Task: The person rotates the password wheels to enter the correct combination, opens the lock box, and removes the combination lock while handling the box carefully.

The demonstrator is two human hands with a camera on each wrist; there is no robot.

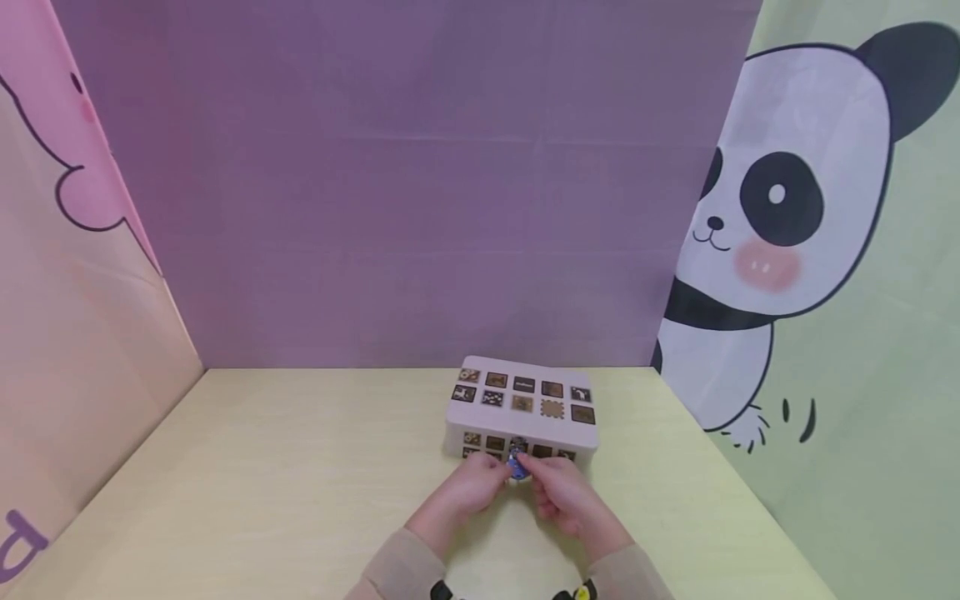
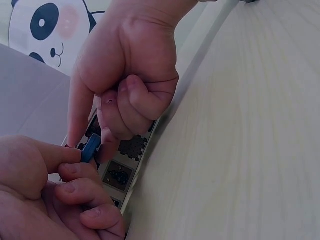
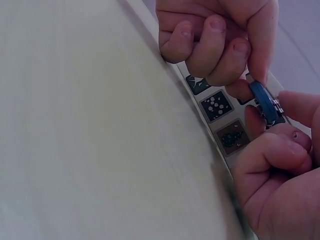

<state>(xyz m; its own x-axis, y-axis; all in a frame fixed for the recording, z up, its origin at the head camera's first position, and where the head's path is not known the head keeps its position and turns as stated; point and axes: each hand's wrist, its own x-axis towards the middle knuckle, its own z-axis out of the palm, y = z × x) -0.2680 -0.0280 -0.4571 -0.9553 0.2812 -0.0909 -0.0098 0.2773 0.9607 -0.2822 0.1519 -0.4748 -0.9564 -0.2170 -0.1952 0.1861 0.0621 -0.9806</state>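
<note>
A small blue rounded item [image 1: 517,468] with shiny metal parts is pinched between both hands, just in front of a white printed box. I cannot tell its exact kind. From the left, thumb and forefinger of the left hand [image 1: 477,485] grip its side. The right hand [image 1: 561,493] pinches it from the right, other fingers curled into the palm. Close up, the right wrist view shows the blue body [image 3: 265,104] edge-on, with metal bits along its sides. Fingertips cover much of it in the left wrist view, where a blue edge [image 2: 90,148] shows.
Behind the hands, the white box [image 1: 517,423] carries rows of small brown and black pictures on its top and front. It stands on a pale wooden table [image 1: 300,467]. A purple wall [image 1: 405,183] rises at the back, with a panda-printed panel [image 1: 862,208] at the right.
</note>
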